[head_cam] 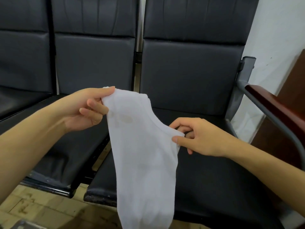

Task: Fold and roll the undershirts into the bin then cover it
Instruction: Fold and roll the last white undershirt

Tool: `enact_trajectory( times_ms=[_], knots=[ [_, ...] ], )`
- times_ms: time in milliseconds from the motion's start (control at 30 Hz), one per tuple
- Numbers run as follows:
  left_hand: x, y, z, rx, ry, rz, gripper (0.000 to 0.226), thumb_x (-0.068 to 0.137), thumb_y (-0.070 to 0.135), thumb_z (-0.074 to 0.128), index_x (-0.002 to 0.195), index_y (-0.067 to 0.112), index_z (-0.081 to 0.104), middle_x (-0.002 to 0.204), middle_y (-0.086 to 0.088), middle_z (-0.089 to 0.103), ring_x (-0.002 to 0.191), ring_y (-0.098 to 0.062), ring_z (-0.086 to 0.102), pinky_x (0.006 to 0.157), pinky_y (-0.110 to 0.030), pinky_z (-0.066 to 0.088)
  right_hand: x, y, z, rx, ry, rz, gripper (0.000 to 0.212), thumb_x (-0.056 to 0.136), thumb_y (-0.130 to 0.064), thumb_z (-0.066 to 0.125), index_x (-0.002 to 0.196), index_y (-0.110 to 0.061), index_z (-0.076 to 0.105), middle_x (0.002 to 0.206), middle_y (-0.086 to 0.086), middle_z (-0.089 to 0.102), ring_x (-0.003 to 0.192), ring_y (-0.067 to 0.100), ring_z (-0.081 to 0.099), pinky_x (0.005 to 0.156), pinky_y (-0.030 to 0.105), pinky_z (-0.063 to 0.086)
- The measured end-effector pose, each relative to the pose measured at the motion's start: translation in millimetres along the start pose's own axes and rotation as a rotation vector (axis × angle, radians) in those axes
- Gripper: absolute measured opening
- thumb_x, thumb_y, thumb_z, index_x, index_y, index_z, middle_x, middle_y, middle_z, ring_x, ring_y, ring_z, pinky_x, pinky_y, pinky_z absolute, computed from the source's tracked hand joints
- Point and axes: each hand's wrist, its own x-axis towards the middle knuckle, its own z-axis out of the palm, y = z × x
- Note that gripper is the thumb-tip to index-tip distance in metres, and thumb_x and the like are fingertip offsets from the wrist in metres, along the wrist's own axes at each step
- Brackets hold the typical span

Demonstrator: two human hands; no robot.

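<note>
A white undershirt hangs in the air in front of a black seat, folded lengthwise into a long strip, with faint yellowish stains near its top. My left hand pinches the upper strap end between thumb and fingers. My right hand pinches the lower strap edge at the shirt's right side. The shirt's bottom runs out of the frame below. No bin or cover is in view.
A row of black padded chairs with metal frames stands ahead. A reddish wooden armrest sits on the right chair's grey metal arm. A white wall is at the right, tiled floor below left.
</note>
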Motion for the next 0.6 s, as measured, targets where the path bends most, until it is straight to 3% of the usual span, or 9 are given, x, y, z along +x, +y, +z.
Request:
enact_trajectory(
  times_ms=[33,100,267,400,600],
  knots=[
    [2.3,-0.2,-3.9,-0.027,-0.015,-0.008,0.02,0.102,0.03,0.052,0.094,0.013,0.06,0.1,-0.001,0.077,0.025,-0.005,0.037,0.025,-0.006,0.021,-1.1,-0.2,1.0,-0.032,0.02,0.004,0.026,0.1,-0.027,0.066,0.12,-0.036,0.053,0.097,-0.011,0.076,0.064,0.013,0.072,0.069,0.029,0.061],
    [1.1,0.0,-4.4,-0.028,-0.003,-0.016,0.019,0.098,0.03,0.057,0.095,0.013,0.062,0.113,0.0,0.073,0.026,-0.005,0.037,0.025,-0.006,0.023,-3.1,-0.3,1.1,-0.075,0.063,-0.009,0.028,0.1,-0.029,0.066,0.113,-0.039,0.043,0.095,-0.008,0.075,0.061,0.012,0.071,0.067,0.029,0.061],
    [-1.0,0.3,0.3,0.0,-0.002,0.007,0.019,0.098,0.03,0.056,0.087,0.015,0.058,0.085,0.007,0.07,0.026,-0.005,0.036,0.026,-0.006,0.022,-5.4,-0.2,-0.9,-0.15,0.075,-0.018,0.014,0.099,-0.032,0.066,0.101,-0.038,0.053,0.082,-0.011,0.069,0.057,0.009,0.068,0.065,0.024,0.055],
    [-2.2,1.2,-1.7,0.005,0.007,-0.002,0.017,0.1,0.03,0.056,0.094,0.015,0.057,0.098,0.004,0.073,0.027,-0.005,0.036,0.026,-0.006,0.023,-6.7,-0.9,-2.3,-0.177,0.039,-0.026,0.012,0.1,-0.033,0.065,0.096,-0.039,0.054,0.078,-0.013,0.067,0.062,0.008,0.07,0.065,0.022,0.054],
    [-3.9,3.2,-4.6,-0.01,0.031,0.033,0.019,0.103,0.03,0.052,0.091,0.016,0.056,0.099,0.005,0.075,0.028,-0.005,0.037,0.026,-0.006,0.023,-12.8,-9.2,-20.3,-0.045,0.012,-0.075,0.006,0.105,-0.024,0.056,0.099,-0.024,0.054,0.075,-0.016,0.069,0.062,0.009,0.067,0.059,0.021,0.051]
  ],
)
